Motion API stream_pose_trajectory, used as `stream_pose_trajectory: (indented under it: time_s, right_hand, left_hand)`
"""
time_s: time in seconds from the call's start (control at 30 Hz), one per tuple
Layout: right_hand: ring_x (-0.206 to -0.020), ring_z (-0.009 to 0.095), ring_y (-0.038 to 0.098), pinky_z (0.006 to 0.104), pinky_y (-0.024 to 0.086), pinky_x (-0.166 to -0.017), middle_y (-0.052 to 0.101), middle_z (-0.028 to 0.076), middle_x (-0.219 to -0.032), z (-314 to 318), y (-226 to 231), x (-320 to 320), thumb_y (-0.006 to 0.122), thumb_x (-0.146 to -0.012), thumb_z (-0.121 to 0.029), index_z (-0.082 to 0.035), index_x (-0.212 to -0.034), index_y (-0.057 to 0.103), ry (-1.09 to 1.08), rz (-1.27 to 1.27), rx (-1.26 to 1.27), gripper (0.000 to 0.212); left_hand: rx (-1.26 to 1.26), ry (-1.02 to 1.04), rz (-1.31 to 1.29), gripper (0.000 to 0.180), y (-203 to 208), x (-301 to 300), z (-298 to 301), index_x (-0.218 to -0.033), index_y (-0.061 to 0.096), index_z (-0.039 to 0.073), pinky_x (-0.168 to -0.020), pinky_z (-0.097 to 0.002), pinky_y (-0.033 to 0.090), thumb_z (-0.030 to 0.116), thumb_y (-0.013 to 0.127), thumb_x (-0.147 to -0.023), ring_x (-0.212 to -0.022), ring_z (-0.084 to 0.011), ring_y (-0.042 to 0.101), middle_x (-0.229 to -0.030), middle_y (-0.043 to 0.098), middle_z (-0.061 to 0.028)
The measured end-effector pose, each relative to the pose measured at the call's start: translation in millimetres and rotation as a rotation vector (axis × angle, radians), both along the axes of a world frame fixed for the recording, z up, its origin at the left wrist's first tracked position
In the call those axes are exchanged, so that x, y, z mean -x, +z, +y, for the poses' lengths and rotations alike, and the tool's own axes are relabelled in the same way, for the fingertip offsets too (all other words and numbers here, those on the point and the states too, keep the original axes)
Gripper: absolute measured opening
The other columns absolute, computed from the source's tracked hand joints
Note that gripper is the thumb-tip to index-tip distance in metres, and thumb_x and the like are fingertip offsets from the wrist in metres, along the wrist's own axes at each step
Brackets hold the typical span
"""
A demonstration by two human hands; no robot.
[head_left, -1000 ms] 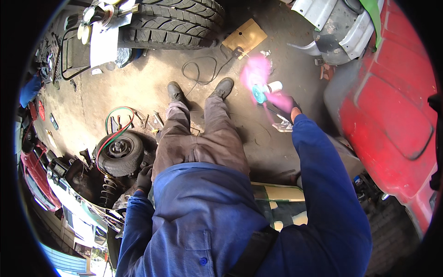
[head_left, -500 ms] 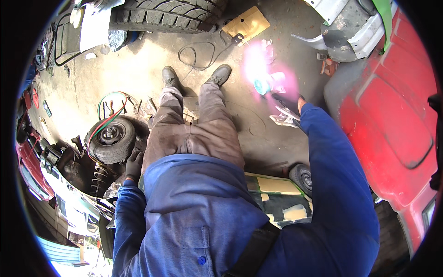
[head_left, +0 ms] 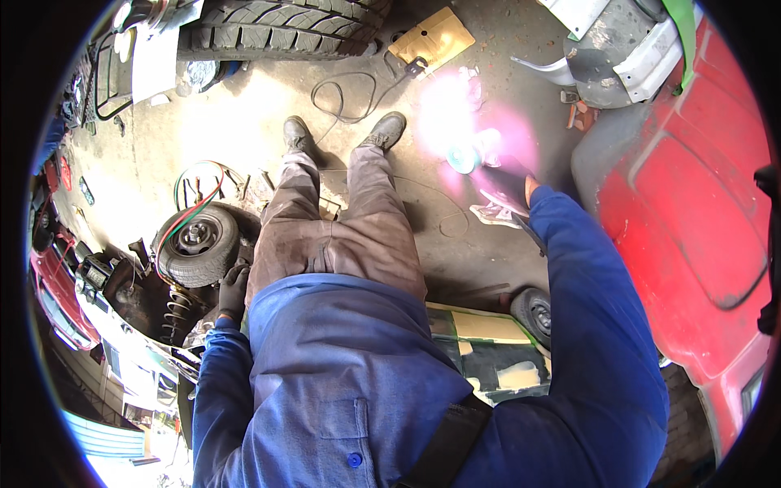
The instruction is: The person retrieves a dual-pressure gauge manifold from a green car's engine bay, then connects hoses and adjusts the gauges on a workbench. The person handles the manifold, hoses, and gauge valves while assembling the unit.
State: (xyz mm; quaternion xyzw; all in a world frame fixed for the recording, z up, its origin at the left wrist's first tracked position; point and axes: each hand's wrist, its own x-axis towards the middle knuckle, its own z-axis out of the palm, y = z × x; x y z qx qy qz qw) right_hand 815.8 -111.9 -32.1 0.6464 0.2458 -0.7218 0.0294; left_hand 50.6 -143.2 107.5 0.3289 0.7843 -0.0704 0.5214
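Observation:
My right hand point(head_left: 521, 189), in a dark glove, is stretched forward at the right. Its fingers are closed on something I cannot make out, blurred by pink-white glare. A round teal-edged piece point(head_left: 464, 158) shows just ahead of it in the glare. Beside the hand is a pale, strap-like piece point(head_left: 495, 215); whether I hold it is unclear. My left hand point(head_left: 233, 293), gloved in dark grey, hangs by my left thigh close to a small car wheel point(head_left: 195, 237). Its fingers look loosely extended, with nothing visible in them.
Red and green hoses point(head_left: 207, 199) loop over the wheel, near a coil spring point(head_left: 176, 313). A red car panel point(head_left: 683, 203) stands at the right. Ahead lie a black cable point(head_left: 346, 118), a yellow board point(head_left: 434, 41) and a large tire point(head_left: 285, 28). A masked panel point(head_left: 488, 329) is behind me.
The glare ahead of my right hand has brightened and spread. The pale piece beside that hand has shifted slightly. My left hand has barely moved.

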Motion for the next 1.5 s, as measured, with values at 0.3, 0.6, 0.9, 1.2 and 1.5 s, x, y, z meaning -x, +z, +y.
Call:
stream_pose_trajectory:
  time_s: [0.3, 0.6, 0.9, 1.2, 1.5]
  right_hand:
    - [-0.091, 0.013, 0.07, 0.0323, 0.056, -0.081, 0.077, 0.004, -0.103, -11, 3, -10, 0.07, -0.105, -0.031, -0.006, -0.117, 0.077, -0.293, 0.142, 0.043, 0.028]
    - [-0.101, 0.018, 0.071, 0.0354, 0.056, -0.091, 0.076, 0.009, -0.115, -2, 11, -6, 0.076, -0.101, -0.031, -0.005, -0.131, 0.072, -0.104, 0.081, 0.005, 0.04]
    - [-0.115, 0.024, 0.071, 0.0399, 0.056, -0.103, 0.076, 0.015, -0.131, -41, 27, -87, 0.083, -0.095, -0.032, -0.003, -0.146, 0.066, 0.143, -0.006, -0.169, 0.061]
    - [-0.134, 0.031, 0.067, 0.0414, 0.054, -0.109, 0.066, 0.022, -0.154, -132, 131, -235, 0.073, -0.103, -0.033, -0.004, -0.16, 0.056, -0.126, -0.581, 0.042, 0.066]
    - [-0.131, 0.025, 0.066, 0.04, 0.053, -0.112, 0.069, 0.016, -0.146, -20, 313, -14, 0.069, -0.109, -0.032, -0.002, -0.157, 0.059, -0.589, -1.091, -0.528, 0.057]
  left_hand:
    - [0.001, 0.019, 0.021, 0.027, 14, -23, 28, -0.13, 0.077, 0.003, -0.095, -0.0309, 0.058, 0.02, 0.07, -0.11, -0.107, -0.0124, 0.071, -0.118, 0.079, -0.0043]
    - [0.008, -0.033, 0.026, 0.027, 25, -40, 53, -0.131, 0.077, 0.005, -0.09, -0.032, 0.059, 0.022, 0.069, -0.111, -0.103, -0.0123, 0.072, -0.118, 0.079, -0.0031]
    - [0.012, -0.092, 0.007, 0.027, 28, 2, 49, -0.129, 0.077, 0.001, -0.097, -0.0325, 0.057, 0.018, 0.068, -0.111, -0.107, -0.0151, 0.071, -0.118, 0.079, -0.0056]
    - [0.019, -0.206, -0.066, 0.027, -12, 76, 89, -0.126, 0.076, -0.004, -0.102, -0.0348, 0.055, 0.014, 0.07, -0.107, -0.113, -0.0207, 0.072, -0.12, 0.081, -0.013]
    - [-0.025, -0.589, -0.164, 0.029, -88, 149, 240, -0.129, 0.077, 0.004, -0.106, -0.0371, 0.053, 0.018, 0.063, -0.108, -0.124, -0.0293, 0.072, -0.126, 0.079, -0.0148]
